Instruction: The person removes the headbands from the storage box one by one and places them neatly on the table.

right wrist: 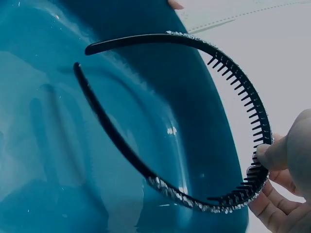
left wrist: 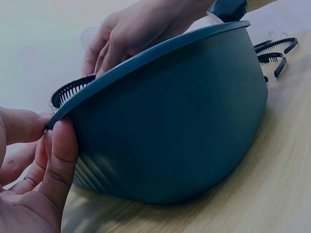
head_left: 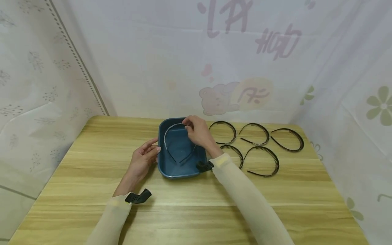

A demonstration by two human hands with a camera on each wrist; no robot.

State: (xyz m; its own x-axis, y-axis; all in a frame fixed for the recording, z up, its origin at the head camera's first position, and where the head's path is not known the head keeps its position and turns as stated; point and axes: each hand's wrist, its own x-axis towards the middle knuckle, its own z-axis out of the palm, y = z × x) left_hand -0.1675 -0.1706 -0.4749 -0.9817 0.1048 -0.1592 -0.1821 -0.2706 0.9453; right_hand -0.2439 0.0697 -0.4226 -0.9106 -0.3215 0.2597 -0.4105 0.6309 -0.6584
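A blue plastic basin (head_left: 182,176) stands on the wooden table in front of me. My left hand (head_left: 142,160) pinches its left rim between thumb and fingers, seen closely in the left wrist view. With thumb and fingertips my right hand (head_left: 199,133) holds a black toothed headband (right wrist: 251,90) by the middle of its curve. Silvery glitter covers the headband's outer side, and its two plain ends point down into the basin. In the right wrist view it hangs over the basin's inside, its shadow or reflection on the glossy bottom.
Several similar black headbands lie in two rows right of the basin, among them one at far right (head_left: 301,139) and one nearer me (head_left: 277,162). My right forearm passes close to them. Printed cloth (head_left: 147,68) hangs behind the wooden table (head_left: 183,217) and at both sides.
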